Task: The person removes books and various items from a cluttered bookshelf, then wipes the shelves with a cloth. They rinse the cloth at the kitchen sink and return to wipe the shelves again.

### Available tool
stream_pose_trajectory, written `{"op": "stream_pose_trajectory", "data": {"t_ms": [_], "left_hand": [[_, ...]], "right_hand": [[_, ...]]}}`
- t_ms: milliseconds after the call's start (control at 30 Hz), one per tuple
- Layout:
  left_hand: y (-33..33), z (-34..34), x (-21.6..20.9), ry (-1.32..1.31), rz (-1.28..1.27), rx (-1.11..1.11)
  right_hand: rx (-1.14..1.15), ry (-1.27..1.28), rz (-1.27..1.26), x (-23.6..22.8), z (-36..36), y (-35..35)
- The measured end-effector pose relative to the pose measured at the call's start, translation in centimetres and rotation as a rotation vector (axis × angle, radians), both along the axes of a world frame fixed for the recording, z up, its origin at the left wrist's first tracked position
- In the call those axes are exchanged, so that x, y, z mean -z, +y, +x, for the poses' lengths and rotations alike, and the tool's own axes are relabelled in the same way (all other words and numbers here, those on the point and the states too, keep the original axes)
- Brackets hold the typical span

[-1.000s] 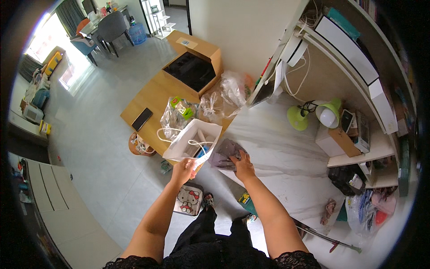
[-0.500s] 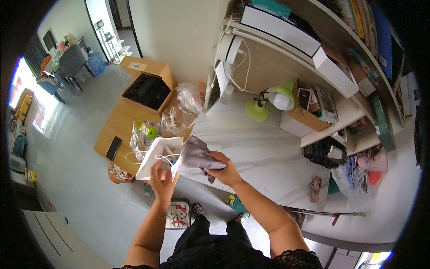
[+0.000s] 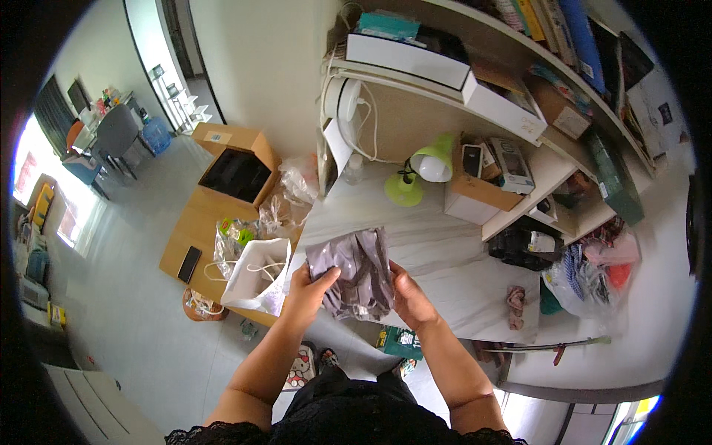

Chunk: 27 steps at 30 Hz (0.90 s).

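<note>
A folded greyish-purple cloth (image 3: 352,274) with small light spots is held between my two hands, over the front left edge of a white marbled tabletop (image 3: 460,274). My left hand (image 3: 305,295) grips its left side, with the thumb lying on top. On the right side, my right hand (image 3: 414,302) clasps the cloth's edge, its fingertips partly hidden. Just left of my left hand, a white paper bag (image 3: 248,288) with white cord handles stands with its mouth spread, on or against the wooden table (image 3: 194,222). What the bag contains cannot be made out.
A dark phone (image 3: 190,264), clear plastic bags (image 3: 280,211) and a cardboard box (image 3: 261,142) sit on the wooden table. A green lamp (image 3: 404,190) and a filled carton (image 3: 471,200) stand before the shelves. A crumpled pinkish cloth item (image 3: 515,305) lies at right.
My left hand has let go of the paper bag's cord and taken hold of the cloth. The cloth has moved right, away from the bag, and now lies spread between both hands.
</note>
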State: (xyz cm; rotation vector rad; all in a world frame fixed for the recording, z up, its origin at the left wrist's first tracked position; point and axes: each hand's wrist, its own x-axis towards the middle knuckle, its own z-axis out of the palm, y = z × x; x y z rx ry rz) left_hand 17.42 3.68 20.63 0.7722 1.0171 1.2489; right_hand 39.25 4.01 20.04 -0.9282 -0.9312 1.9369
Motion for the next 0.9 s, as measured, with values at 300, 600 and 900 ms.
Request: {"op": "stream_pose_trajectory", "data": {"t_ms": [300,600,900], "left_hand": [[-1.6,3.3,0.0,-0.419,-0.19,0.122],[-2.2,15.3,-3.6,-0.152,-0.17,0.408],[-2.1,30.3,-10.7,-0.489,-0.003,0.599]], "right_hand": [[0.17,0.098,0.0,-0.1,1.6,-3.2],[0.29,0.058,0.132,-3.0,14.4,-5.2],[0.392,0.025,0.264,-15.0,31.1,-8.1]]}}
